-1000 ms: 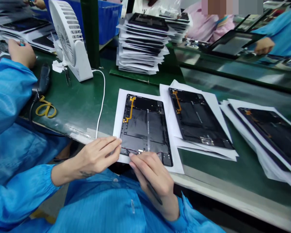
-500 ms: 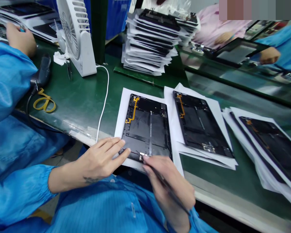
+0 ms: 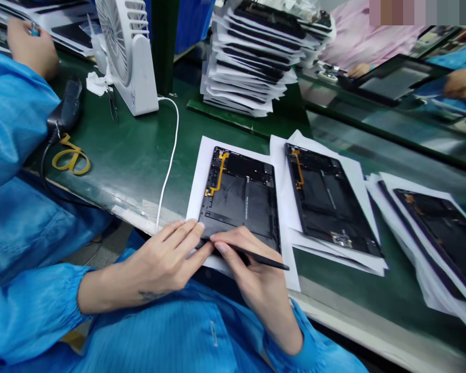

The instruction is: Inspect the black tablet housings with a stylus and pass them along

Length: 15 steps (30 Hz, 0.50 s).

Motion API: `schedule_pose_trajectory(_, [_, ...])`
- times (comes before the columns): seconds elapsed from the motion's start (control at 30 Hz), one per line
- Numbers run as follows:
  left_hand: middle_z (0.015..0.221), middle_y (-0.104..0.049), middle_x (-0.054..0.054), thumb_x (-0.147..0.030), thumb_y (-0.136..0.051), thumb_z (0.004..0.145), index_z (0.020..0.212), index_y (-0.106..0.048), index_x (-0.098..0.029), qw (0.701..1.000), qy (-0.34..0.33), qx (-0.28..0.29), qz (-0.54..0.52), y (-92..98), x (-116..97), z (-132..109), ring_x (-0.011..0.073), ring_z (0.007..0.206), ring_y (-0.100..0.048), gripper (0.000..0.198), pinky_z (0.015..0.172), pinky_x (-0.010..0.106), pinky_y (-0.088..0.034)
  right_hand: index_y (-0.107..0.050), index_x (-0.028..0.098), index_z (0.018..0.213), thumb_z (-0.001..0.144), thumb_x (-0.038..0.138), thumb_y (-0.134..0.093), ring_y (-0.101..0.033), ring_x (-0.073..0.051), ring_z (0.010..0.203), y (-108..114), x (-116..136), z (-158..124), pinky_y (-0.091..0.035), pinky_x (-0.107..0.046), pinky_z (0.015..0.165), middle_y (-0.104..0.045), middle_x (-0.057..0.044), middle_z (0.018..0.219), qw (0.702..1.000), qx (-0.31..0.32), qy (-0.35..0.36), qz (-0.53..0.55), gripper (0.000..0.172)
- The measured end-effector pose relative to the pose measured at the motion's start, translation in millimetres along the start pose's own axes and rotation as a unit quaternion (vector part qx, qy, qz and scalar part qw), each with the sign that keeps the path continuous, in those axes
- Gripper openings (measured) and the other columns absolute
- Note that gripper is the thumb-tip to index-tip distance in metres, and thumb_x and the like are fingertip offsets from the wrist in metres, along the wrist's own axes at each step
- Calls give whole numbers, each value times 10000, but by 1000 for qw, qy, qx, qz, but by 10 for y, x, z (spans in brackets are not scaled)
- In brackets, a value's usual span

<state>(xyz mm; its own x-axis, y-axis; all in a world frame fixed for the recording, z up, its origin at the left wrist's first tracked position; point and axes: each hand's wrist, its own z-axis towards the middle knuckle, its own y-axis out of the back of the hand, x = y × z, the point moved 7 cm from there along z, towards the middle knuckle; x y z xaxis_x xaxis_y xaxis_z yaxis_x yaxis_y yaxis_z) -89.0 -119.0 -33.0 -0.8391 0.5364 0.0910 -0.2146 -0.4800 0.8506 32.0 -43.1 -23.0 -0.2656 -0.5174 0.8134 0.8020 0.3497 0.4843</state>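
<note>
An opened tablet housing (image 3: 235,202), black with an orange flex cable along its left side, lies on a white paper sheet (image 3: 196,171) in front of me. My left hand (image 3: 166,256) rests at its lower left corner, fingers stretched out over the edge. In my right hand (image 3: 256,264) is a slim black pen-like tool (image 3: 267,260), pinched between thumb and fingers. Its rear end points right; the working tip is hidden near my left fingertips at the housing's lower edge.
More opened housings lie on paper to the right: one close by (image 3: 334,202), another farther off (image 3: 438,233). Behind stands a tall stack of housings and paper (image 3: 252,67). On the left are a white fan (image 3: 140,77), its cable, a dark corded tool (image 3: 68,106) and a co-worker's hand (image 3: 33,49).
My right hand has moved left along the housing's lower edge, towards my left fingers. The tool has swung from steep to nearly level. My left hand stays at the corner.
</note>
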Motion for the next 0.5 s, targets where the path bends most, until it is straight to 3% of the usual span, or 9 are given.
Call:
schedule_pose_trajectory(0.2, [1241, -714, 142, -85, -404, 1009, 1187, -647, -70, 995, -40, -56, -75, 53, 127, -62, 252, 1176, -683, 301, 1020, 380, -579, -712, 211, 907, 963, 158, -613, -616, -154, 711, -7, 76, 9, -505, -294, 666, -693, -10, 784, 999, 5, 29, -40, 126])
schedule_pose_trajectory(0.33, [1260, -707, 141, -71, -377, 1014, 1243, -635, -47, 995, -17, -55, -77, 14, 157, -82, 258, 1196, -670, 346, 1026, 396, -573, -721, 218, 901, 951, 145, -617, -641, -181, 763, 163, 21, -94, -525, -319, 688, -711, -22, 789, 998, -23, 24, -56, 138])
schedule_pose_trajectory(0.5, [1187, -738, 115, -62, -377, 1007, 1196, -677, -73, 997, -42, -48, -30, 85, 77, 21, 253, 1091, -709, 355, 916, 370, -586, -727, 239, 906, 931, 123, -631, -687, -189, 824, 343, -44, -251, -572, -394, 910, -739, -14, 840, 995, -48, 10, -82, 153])
